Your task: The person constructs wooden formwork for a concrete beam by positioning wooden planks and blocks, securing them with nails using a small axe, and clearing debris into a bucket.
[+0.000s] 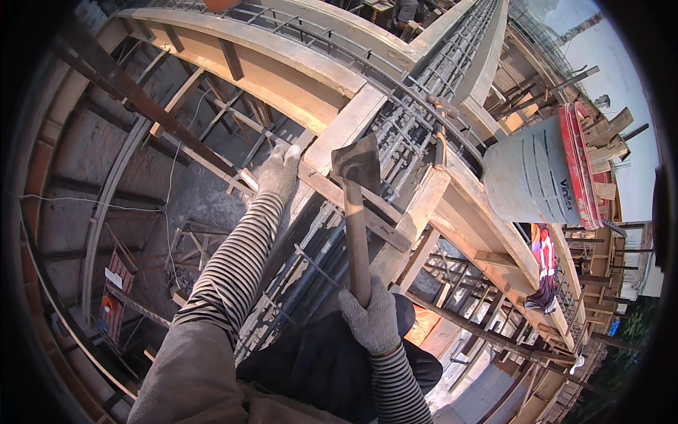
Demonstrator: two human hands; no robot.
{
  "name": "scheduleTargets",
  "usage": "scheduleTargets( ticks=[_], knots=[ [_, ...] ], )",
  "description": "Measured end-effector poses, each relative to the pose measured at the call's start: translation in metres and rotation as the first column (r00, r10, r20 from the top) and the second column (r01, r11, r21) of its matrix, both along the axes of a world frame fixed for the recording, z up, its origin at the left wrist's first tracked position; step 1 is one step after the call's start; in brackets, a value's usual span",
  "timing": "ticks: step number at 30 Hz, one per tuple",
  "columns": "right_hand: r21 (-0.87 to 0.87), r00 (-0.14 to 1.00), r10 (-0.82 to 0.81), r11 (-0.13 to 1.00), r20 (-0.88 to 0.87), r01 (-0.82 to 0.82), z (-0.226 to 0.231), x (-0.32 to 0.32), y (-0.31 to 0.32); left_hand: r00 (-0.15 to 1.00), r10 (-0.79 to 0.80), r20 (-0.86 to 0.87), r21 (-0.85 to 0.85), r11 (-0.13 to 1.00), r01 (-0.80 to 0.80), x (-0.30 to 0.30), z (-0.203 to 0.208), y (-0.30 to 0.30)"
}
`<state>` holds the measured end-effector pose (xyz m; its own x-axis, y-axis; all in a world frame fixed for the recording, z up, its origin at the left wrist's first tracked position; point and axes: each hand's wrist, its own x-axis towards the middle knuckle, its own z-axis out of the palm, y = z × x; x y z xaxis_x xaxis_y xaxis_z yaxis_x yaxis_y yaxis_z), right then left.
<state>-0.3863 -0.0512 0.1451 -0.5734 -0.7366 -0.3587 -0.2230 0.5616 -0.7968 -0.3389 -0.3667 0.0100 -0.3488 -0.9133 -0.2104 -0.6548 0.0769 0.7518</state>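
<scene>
My left hand [278, 174], in a grey knit glove and striped sleeve, is closed at the side of the timber formwork [339, 126]. Its fingers bend over the edge, partly hidden. Beside it, the end of a wooden strip [353, 203] lies across the formwork channel. In my right hand [371, 315], also gloved, is the lower handle of a hatchet [357, 244]. Its dark broad head points away from me, above the strip. Steel rebar [402, 145] spattered with concrete runs along the channel under and beyond the hatchet.
A pale bucket [530, 173] with a red rim stands on the formwork at right. Deep openings with props and a hanging white string [92, 205] lie below on the left. Another person [406, 13] is far off at the top. Scaffold timbers [487, 336] cross below right.
</scene>
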Motion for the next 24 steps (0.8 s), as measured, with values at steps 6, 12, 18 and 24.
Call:
scheduleTargets(
  ticks=[6,12,18,24],
  knots=[
    [0.017,0.999,0.004,1.000,0.039,-0.004,-0.032,0.009,-0.026,1.000,-0.012,-0.006,0.003,1.000,0.012,-0.002,-0.008,-0.002],
    [0.028,0.999,-0.037,0.999,0.007,0.037,-0.051,0.010,-0.038,1.000,-0.001,-0.016,0.053,0.999,0.001,-0.004,0.019,-0.005],
    [-0.181,0.989,-0.139,0.973,0.051,0.146,0.004,0.023,-0.033,0.998,-0.007,0.063,0.092,0.996,0.001,0.003,0.005,-0.003],
    [0.072,0.998,-0.056,0.996,-0.036,0.059,-0.077,0.014,-0.038,0.989,-0.119,0.086,-0.077,0.989,0.126,0.006,0.006,0.000]
  ],
)
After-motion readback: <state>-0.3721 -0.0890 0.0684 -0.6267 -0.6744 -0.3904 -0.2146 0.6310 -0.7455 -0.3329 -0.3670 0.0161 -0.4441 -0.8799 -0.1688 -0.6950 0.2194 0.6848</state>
